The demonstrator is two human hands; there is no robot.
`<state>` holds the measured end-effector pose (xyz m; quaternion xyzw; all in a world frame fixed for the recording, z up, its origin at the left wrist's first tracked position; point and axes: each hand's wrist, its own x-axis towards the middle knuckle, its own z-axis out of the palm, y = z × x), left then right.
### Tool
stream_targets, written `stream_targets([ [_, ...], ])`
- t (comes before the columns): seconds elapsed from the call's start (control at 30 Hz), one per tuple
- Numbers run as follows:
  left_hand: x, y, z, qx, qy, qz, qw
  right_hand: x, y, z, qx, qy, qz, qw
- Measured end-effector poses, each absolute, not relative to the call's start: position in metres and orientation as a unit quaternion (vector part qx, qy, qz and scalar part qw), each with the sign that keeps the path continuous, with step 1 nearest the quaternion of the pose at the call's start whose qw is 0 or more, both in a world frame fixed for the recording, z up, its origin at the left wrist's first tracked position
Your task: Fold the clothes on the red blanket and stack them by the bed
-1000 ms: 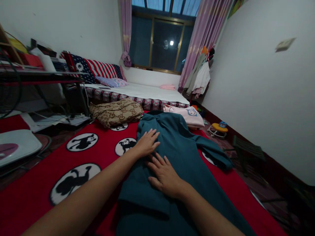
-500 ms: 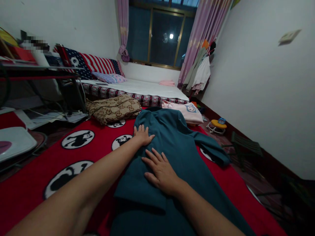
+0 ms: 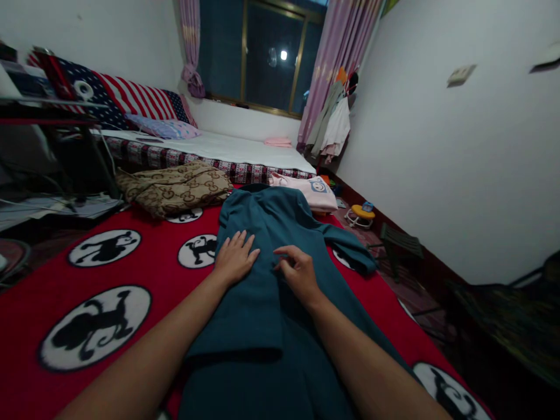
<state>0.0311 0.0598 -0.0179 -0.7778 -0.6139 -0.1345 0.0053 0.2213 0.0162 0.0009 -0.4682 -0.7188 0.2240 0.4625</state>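
A long teal garment (image 3: 301,239) with long sleeves lies spread out, its collar end away from me. Its left side is folded inward, so a sleeve and a straight hem lie over the body. My left hand (image 3: 235,256) rests flat on this folded part, fingers extended. Beside it, at the fold's inner edge, my right hand (image 3: 301,274) is over the garment with fingers bent and a small gap between index finger and thumb. I see no cloth between them. The other sleeve (image 3: 350,245) stretches out to the right.
Under the garment is a red blanket (image 3: 161,274) with black-and-white round prints. Beyond the collar lie a brown patterned cloth (image 3: 179,186) and a folded pink garment (image 3: 310,192). A bed (image 3: 227,146) stands by the window; a yellow-topped stool (image 3: 362,213) is at the right.
My left hand has slid down the folded part towards me. The right hand has gone from spread flat to bent fingers and moved up a little. The view has turned right.
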Motion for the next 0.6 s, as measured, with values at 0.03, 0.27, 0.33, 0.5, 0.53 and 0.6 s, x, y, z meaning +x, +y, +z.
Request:
stream_targets([
  [0.03, 0.032, 0.060, -0.018, -0.778, -0.614, -0.135, 0.008, 0.236, 0.021, 0.006, -0.491, -0.705, 0.195, 0.473],
  [0.27, 0.037, 0.055, -0.019, -0.769, -0.620, -0.156, 0.016, 0.382, 0.047, 0.039, -0.799, -0.562, -0.110, 0.187],
  [0.33, 0.039, 0.055, -0.019, -0.765, -0.622, -0.165, 0.018, 0.409, 0.051, 0.037, -0.837, -0.533, -0.090, 0.082],
  [0.5, 0.039, 0.055, -0.021, -0.761, -0.624, -0.176, 0.022, 0.430, 0.060, 0.029, -0.848, -0.522, -0.067, 0.065],
  [0.53, 0.039, 0.055, -0.021, -0.761, -0.624, -0.178, 0.021, 0.429, 0.064, 0.032, -0.851, -0.515, -0.072, 0.079],
  [0.6, 0.040, 0.055, -0.021, -0.761, -0.621, -0.184, 0.017, 0.421, 0.073, 0.046, -0.860, -0.493, -0.082, 0.106],
])
